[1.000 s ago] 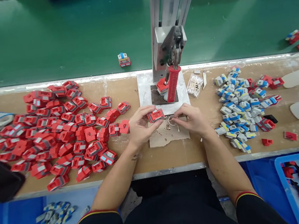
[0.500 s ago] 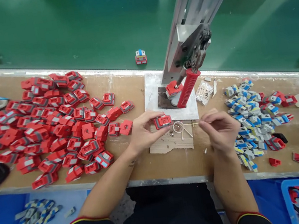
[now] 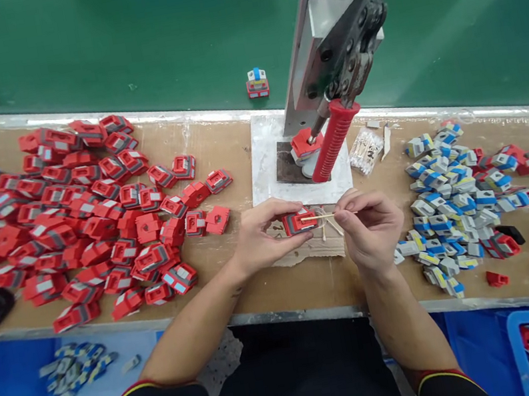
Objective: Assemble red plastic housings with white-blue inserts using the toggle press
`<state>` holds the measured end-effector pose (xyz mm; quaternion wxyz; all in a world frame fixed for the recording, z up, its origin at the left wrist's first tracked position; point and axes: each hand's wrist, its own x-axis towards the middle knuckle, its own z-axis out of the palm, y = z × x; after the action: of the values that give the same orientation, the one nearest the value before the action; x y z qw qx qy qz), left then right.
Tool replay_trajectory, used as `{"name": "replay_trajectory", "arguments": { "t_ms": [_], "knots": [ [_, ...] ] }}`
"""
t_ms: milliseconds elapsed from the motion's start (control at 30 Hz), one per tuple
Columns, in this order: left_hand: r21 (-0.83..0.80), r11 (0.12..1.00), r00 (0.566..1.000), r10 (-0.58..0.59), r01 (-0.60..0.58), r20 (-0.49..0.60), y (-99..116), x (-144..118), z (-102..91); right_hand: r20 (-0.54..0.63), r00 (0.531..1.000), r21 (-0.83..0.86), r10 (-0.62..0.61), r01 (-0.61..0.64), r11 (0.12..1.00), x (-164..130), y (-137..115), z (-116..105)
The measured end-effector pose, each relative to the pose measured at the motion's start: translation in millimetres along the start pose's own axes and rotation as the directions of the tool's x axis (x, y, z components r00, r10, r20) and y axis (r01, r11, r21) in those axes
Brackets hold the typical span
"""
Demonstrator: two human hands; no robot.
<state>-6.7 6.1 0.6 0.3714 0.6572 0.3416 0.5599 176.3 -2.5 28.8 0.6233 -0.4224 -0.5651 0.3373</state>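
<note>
Between thumb and fingers, my left hand (image 3: 263, 235) grips a red plastic toy part (image 3: 294, 223) with grey edging, its recessed side facing up. My right hand (image 3: 370, 221) pinches a thin cotton swab (image 3: 324, 216), whose far tip reaches into the recess of that part. Partly hidden behind my hands is a piece of torn cardboard (image 3: 299, 256), with a small round dish and other swabs on it. Just beyond stands a press with a red handle (image 3: 336, 140); another red part (image 3: 305, 144) sits under its plunger.
A big heap of red parts (image 3: 96, 219) spreads over the left of the bench. Blue, white and yellow parts (image 3: 449, 208) are piled at right. A bundle of swabs (image 3: 365, 150) lies beside the press plate. Behind runs a green belt (image 3: 143, 49); a blue tray (image 3: 518, 351) is at lower right.
My right hand has moved left, bringing the swab from over the small dish to the red part. My left hand still holds that part, now slightly further right.
</note>
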Motion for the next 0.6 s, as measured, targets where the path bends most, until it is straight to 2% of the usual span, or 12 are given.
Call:
{"name": "replay_trajectory", "arguments": {
  "t_ms": [267,600],
  "knots": [
    [0.026,0.999,1.000,-0.021,0.021,-0.002,0.5,-0.8,-2.1,-0.005,1.000,-0.033,0.009,-0.009,0.999,0.0,-0.5,3.6],
    [0.051,0.999,1.000,0.019,-0.018,-0.012,0.4,1.5,-4.1,-0.051,0.988,-0.142,-0.143,0.135,0.981,3.0,-3.4,-5.9]
  ]
}}
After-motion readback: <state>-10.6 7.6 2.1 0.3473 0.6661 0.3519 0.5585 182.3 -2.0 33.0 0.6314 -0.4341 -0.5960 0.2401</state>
